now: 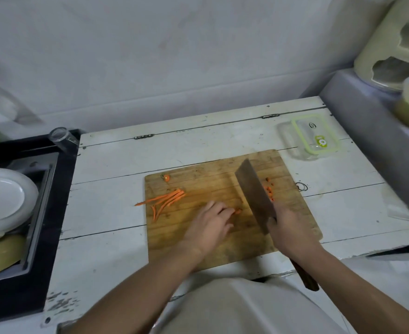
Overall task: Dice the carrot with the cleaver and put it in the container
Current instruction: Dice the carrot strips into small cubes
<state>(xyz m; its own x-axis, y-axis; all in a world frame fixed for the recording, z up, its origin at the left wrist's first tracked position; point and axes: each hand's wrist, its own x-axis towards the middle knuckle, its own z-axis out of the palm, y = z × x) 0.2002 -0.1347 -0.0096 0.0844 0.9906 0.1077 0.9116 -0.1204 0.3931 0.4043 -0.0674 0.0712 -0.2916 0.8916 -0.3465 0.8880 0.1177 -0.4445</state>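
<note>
Carrot strips point(167, 201), about five, lie left of one cleaver point(254, 192).

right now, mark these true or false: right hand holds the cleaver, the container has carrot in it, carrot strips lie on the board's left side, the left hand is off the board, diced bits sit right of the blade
1. The right hand holds the cleaver. True.
2. The container has carrot in it. False: no carrot shows inside it.
3. Carrot strips lie on the left side of the board. True.
4. The left hand is off the board. False: it rests on the board, fingers on a carrot piece.
5. Diced bits sit right of the blade. True.
</note>
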